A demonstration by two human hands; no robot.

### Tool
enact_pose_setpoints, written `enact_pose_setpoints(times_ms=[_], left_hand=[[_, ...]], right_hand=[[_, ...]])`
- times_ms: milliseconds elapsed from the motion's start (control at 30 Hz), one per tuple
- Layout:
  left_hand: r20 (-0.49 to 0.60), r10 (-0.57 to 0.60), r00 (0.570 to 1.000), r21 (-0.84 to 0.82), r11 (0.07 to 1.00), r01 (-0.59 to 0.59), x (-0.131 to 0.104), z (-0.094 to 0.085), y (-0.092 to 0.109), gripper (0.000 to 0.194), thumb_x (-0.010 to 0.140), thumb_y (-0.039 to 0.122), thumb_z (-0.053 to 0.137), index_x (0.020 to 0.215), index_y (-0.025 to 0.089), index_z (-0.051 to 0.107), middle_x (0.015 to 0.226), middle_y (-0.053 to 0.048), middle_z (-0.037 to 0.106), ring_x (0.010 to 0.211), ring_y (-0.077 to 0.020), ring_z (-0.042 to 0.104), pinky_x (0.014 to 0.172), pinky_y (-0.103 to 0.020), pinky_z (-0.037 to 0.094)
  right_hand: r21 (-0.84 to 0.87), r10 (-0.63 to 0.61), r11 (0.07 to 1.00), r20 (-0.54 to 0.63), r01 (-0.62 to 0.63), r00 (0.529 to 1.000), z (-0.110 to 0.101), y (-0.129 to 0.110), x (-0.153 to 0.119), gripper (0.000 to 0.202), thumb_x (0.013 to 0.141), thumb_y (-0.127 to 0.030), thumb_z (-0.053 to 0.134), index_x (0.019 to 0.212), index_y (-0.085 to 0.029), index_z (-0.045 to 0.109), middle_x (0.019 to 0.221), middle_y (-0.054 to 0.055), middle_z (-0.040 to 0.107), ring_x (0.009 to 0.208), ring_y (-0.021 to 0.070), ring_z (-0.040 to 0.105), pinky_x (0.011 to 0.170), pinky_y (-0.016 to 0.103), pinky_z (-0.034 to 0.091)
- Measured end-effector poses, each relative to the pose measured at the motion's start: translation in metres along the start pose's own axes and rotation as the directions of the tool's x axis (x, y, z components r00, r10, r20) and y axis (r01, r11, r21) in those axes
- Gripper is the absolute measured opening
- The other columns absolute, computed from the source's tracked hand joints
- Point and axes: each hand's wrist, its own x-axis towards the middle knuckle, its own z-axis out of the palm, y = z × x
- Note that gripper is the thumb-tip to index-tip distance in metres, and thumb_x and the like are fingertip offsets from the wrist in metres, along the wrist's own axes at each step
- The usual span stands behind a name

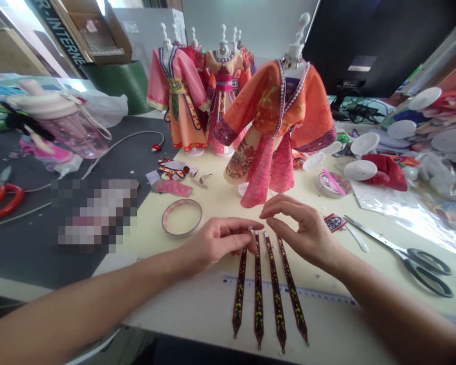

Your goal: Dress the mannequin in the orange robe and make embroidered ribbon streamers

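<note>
Several dark embroidered ribbons (259,299) lie side by side on the cream tabletop, with pointed ends toward me and small white tabs at their far ends. My left hand (222,241) is over the far end of the leftmost ribbon, thumb and fingers closed together. A small whitish bit shows by its fingertips; what they grip is unclear. To the right, my right hand (306,228) hovers above the ribbon ends, with thumb and curved fingers apart and nothing visible between them. A ruler (315,294) runs crosswise beneath the ribbons.
Dress forms in bright robes stand behind, nearest an orange robe (268,116). Black-handled scissors (414,258) and a patterned scrap (334,223) lie right. A tape roll (182,217) sits left. Farther left are red-handled scissors (3,200), a pink bottle (66,119) and a cable (117,137).
</note>
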Motion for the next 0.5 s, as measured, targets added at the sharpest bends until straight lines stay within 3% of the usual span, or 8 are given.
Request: enact_pose_setpoints(times_ms=[233,500], left_hand=[[0.116,0.000,0.993,-0.009,1.000,0.001,-0.0001,-0.0010,0.0021,0.037,0.083,0.022,0.054,0.119,0.019,0.058,0.067,-0.001,0.056,0.061,-0.0095,0.043,0.058,-0.024,0.034],[0.227,0.002,0.974,-0.048,0.999,0.009,-0.0011,-0.0032,0.0027,0.046,0.082,0.019,0.053,0.128,0.020,0.049,0.060,0.002,0.054,0.054,-0.0091,0.045,0.055,-0.024,0.035]], right_hand=[[-0.224,-0.259,0.942,-0.014,0.249,0.966,0.0054,-0.0036,-0.0034,0.013,0.079,-0.013,0.057,0.089,-0.020,0.062,0.084,0.004,0.057,0.080,0.0163,0.052,0.075,0.036,0.043],[-0.491,-0.370,0.797,0.065,0.352,0.927,0.0062,-0.0032,-0.0069,0.019,0.080,-0.010,0.051,0.090,-0.024,0.059,0.082,0.002,0.058,0.078,0.0170,0.050,0.092,0.045,0.037]])
